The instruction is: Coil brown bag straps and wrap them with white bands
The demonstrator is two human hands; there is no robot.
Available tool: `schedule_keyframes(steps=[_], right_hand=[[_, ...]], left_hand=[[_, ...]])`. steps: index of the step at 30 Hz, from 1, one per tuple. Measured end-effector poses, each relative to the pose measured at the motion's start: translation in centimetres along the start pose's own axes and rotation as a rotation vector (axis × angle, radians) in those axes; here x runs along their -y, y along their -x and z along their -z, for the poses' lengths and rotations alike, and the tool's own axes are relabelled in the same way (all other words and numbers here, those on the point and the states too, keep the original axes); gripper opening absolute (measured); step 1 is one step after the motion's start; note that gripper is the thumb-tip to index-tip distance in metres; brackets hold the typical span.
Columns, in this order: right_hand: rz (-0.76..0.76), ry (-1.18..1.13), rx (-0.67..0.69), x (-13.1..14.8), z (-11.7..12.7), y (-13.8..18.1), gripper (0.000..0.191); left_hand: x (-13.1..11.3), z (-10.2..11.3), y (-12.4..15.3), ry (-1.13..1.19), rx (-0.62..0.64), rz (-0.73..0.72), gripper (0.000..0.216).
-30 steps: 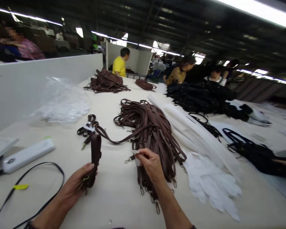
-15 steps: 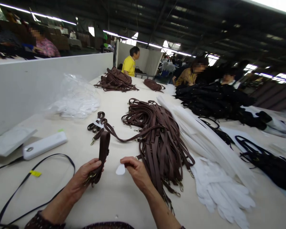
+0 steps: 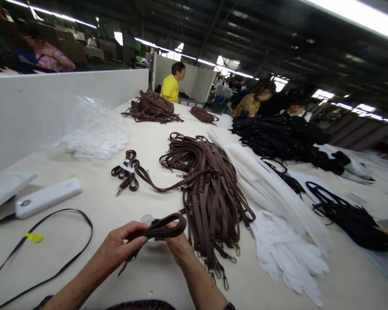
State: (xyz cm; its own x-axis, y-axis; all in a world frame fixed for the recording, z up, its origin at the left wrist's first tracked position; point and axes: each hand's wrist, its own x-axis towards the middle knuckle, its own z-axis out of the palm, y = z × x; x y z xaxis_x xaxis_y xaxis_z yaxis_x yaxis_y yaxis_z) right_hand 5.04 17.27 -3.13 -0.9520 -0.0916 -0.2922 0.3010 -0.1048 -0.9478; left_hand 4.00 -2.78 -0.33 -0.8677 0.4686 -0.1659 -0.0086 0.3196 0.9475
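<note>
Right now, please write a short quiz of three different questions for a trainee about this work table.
1. True or false: the left hand holds a folded brown strap.
2. What colour is the tag on the black cord? A red, B yellow, C blue.
3. Which pile lies directly behind the right hand?

Key: 1 true. 2 B; the tag is yellow. 3 the heap of brown straps.
</note>
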Motion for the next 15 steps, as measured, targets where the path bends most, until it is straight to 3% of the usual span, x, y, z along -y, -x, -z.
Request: schedule_keyframes(steps=[3, 8, 11, 15], right_hand=[[0.036, -0.069, -0.034, 0.3, -0.1, 0.0, 0.010], [0.030, -0.177, -0.021, 0.9, -0.2, 0.0, 0.010], [0.031, -0.145, 0.015, 1.2, -0.6, 0.0, 0.012], [-0.019, -0.182, 0.013, 0.6, -0.8, 0.4, 0.031]], left_hand=[[1.0, -0.3, -0.4, 0.126, 0.030, 0.062, 0.039], [1.6, -0.8, -0.7, 0.317, -0.077, 0.128, 0.083], [1.5, -0.8, -0.8, 0.324, -0.075, 0.157, 0.067], [1.7, -0.3, -1.0, 0.237, -0.087, 0.180, 0.040]])
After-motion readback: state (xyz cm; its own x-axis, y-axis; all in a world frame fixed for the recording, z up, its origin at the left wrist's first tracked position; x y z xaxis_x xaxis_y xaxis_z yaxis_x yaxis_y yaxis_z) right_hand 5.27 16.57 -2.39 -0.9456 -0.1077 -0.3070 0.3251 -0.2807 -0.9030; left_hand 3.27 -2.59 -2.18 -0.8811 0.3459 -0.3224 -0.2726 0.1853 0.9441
